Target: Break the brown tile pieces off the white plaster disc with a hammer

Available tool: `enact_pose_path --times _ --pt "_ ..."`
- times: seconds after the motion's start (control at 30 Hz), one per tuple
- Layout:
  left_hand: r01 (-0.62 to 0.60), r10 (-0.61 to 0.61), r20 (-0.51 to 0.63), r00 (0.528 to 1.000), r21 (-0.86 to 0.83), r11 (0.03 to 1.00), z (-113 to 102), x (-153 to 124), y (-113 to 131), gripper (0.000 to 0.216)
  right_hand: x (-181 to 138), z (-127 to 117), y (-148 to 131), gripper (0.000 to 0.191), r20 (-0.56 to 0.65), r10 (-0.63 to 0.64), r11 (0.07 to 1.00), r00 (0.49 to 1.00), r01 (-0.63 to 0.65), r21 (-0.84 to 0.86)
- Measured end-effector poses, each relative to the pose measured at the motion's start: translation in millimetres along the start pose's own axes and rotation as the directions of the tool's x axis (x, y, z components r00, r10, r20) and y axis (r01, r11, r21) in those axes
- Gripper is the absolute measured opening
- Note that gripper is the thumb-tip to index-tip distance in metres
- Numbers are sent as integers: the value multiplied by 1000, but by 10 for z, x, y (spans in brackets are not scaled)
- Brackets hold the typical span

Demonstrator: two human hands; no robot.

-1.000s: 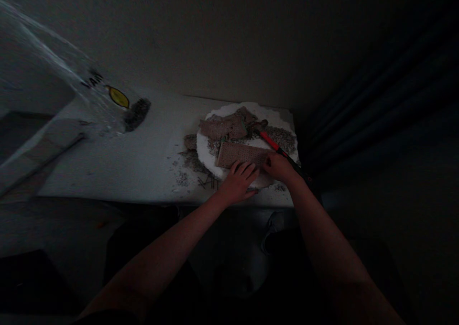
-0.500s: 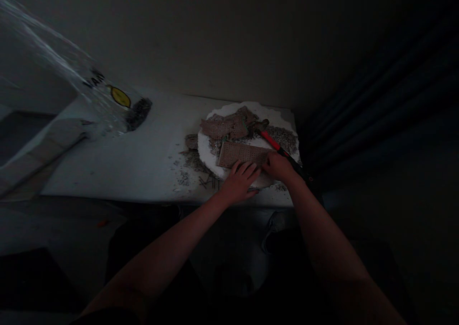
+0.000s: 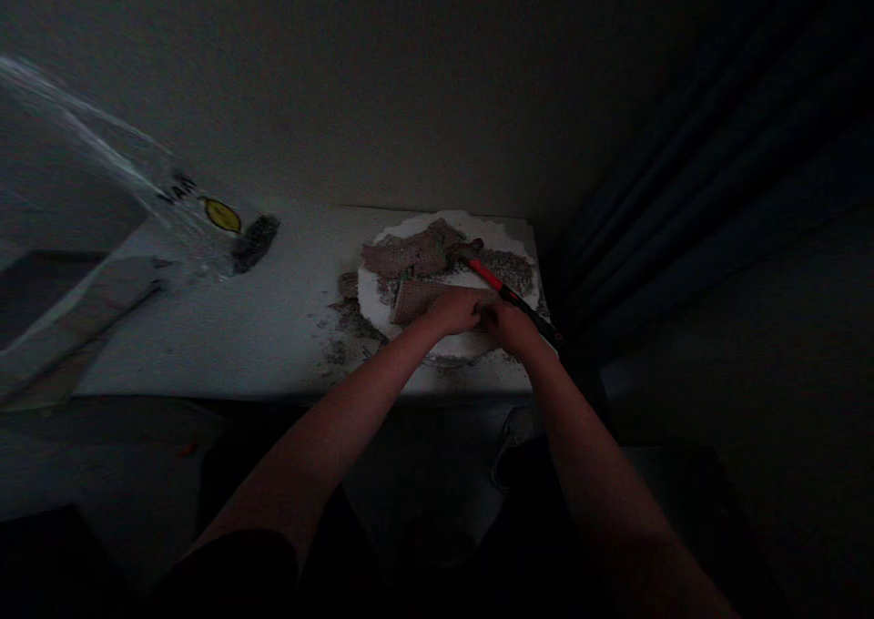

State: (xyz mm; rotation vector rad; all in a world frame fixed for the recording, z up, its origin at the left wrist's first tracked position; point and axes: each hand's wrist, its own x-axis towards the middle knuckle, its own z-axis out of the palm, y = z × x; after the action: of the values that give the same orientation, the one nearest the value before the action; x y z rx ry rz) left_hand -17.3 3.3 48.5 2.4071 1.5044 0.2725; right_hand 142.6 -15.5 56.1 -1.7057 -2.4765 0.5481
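A flat brown strip dotted with small holes (image 3: 413,300) lies on a round white slab (image 3: 374,303). My left hand (image 3: 456,311) reaches across the strip, fingers curled in near its right end. Beside it, almost touching, my right hand (image 3: 511,324) is closed at that same end. Whatever is between the fingertips is too dark and small to make out. Just behind my right hand lies a hammer (image 3: 492,280) with a red and black handle, its head towards the middle of the slab. More broken brown perforated pieces (image 3: 410,253) are heaped behind the strip.
Grey crumbs (image 3: 509,270) cover the slab's right side. Loose debris (image 3: 345,328) is scattered on the white table (image 3: 273,328) to the left. A clear plastic bag (image 3: 198,223) with dark contents stands at the far left. Dark curtain folds (image 3: 669,164) hang on the right.
My left hand has moved right, from lying spread on the strip's front edge to curling beside my right hand. The view has shifted slightly, and the right hand stays at the strip's right end.
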Motion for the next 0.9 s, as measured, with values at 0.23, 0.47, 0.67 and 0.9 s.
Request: enact_pose_path --times 0.23,0.47,0.67,0.9 --pt "71 -82 207 975 60 996 -101 193 56 28 20 -35 8 35 -4 -34 999 999 34 36" --pt "114 -140 312 940 103 988 -148 280 93 28 54 -78 5 42 32 -15 994 999 11 112" --pt "126 -165 342 925 134 983 -135 338 77 32 64 -75 35 45 30 -45 988 999 40 148" --pt "137 -206 395 895 196 971 -219 368 167 37 79 -37 68 45 43 -55 987 998 48 152"
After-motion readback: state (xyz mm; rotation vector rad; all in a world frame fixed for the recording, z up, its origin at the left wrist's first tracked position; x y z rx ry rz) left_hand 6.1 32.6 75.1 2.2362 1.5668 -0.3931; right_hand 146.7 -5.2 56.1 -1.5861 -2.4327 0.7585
